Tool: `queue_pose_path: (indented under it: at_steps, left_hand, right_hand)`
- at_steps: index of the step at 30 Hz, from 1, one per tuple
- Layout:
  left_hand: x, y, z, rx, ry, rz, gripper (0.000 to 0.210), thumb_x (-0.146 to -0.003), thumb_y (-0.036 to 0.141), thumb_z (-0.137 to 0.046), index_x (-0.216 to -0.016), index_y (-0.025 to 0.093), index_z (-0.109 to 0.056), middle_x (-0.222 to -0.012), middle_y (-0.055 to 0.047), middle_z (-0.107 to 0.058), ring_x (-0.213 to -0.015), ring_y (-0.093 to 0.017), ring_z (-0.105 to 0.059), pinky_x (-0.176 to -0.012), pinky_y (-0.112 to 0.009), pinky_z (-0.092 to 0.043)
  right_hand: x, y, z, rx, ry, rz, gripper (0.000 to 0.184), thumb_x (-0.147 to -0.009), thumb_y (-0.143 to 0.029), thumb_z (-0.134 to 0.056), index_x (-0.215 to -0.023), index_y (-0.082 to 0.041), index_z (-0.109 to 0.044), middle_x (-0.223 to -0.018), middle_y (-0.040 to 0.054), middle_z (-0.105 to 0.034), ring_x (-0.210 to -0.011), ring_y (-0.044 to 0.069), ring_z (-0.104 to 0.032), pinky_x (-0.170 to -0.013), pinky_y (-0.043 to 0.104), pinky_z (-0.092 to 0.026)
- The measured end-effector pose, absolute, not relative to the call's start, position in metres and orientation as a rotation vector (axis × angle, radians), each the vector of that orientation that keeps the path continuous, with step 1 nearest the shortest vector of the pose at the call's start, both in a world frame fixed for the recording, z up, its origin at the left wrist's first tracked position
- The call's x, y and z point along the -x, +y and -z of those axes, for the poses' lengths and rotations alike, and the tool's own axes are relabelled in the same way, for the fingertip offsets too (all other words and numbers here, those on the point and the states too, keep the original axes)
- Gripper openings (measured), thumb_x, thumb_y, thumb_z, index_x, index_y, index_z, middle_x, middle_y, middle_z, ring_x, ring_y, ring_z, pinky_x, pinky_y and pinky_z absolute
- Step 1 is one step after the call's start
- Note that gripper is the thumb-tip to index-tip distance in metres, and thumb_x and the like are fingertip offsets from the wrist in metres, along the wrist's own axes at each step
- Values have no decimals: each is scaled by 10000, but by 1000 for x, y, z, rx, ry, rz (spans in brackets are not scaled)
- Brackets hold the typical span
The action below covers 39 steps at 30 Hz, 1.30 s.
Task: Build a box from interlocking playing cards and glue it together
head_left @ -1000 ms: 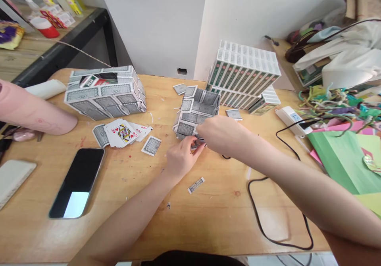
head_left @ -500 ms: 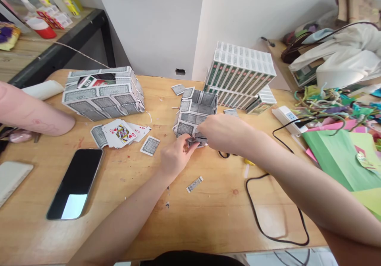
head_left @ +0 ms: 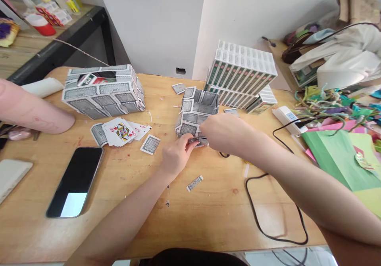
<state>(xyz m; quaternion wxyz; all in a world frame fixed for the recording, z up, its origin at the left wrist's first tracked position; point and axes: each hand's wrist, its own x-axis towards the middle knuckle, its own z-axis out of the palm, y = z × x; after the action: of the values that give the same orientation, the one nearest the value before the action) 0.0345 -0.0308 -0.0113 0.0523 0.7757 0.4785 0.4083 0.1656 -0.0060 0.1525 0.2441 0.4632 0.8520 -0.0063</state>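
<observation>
A small box made of folded playing cards (head_left: 190,117) with grey patterned backs stands mid-table, its top uncovered. At its near lower edge, my left hand (head_left: 176,155) pinches a card flap between thumb and fingers. My right hand (head_left: 224,133) is closed against the box's near right side; its fingertips are hidden behind the knuckles, so what they grip cannot be made out. A single playing card (head_left: 150,144) lies face down left of my left hand. Below the hands lies a cut card strip (head_left: 195,183).
A larger card box (head_left: 102,93) stands at the back left, with fanned cards (head_left: 120,132) before it. Stacked card decks (head_left: 241,73) rise at the back right. A phone (head_left: 75,182), a power strip (head_left: 288,119) and a black cable (head_left: 253,214) lie around.
Both hands stay at the box's near edge. My left fingers have closed in more on the flap, and the raised dark fold there looks lower. The view has shifted slightly.
</observation>
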Motion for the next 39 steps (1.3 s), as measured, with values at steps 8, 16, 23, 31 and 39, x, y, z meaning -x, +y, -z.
queue_pose_path:
  at_steps: [8,16,23,31,39]
  left_hand:
    - [-33,-31,15,-2502,1308,-1323,123,-822,239,-580,-936,198,-601,-658,32,-687,-535,-84,-612,-519,-212,-401]
    - [-32,-31,16,-2536,1325,-1312,143,-822,232,-575,-955,207,-624,-666,25,-693,-543,-87,-615,-533,-215,-411]
    - [-35,-32,19,-2583,1294,-1372,196,-804,216,-603,-998,206,-623,-610,38,-669,-498,-86,-584,-528,-226,-401]
    - [-47,-35,17,-2523,1280,-1347,164,-812,227,-594,-965,191,-642,-635,20,-683,-534,-96,-613,-523,-228,-412]
    - [-64,-39,13,-2371,1238,-1340,176,-818,251,-580,-963,189,-656,-630,13,-689,-508,-80,-601,-502,-195,-420]
  right_hand:
    - [-169,-7,-155,-1248,2334,-61,210,-741,-55,-451,-694,-142,-636,-638,74,-622,-570,138,-574,-462,218,-263]
    - [-180,-6,-153,-1247,2378,-41,211,-698,-30,-455,-705,-152,-626,-640,67,-632,-576,152,-573,-476,228,-259]
    - [-177,0,-148,-1213,2401,-34,206,-727,-56,-461,-661,-145,-635,-593,61,-611,-530,121,-532,-470,224,-238]
    - [-185,8,-140,-1217,2469,-51,214,-766,-156,-481,-636,-163,-650,-585,49,-606,-511,125,-500,-457,240,-208]
    - [-189,14,-139,-1075,2509,-70,212,-732,-94,-472,-609,-158,-633,-564,41,-598,-483,103,-447,-476,248,-183]
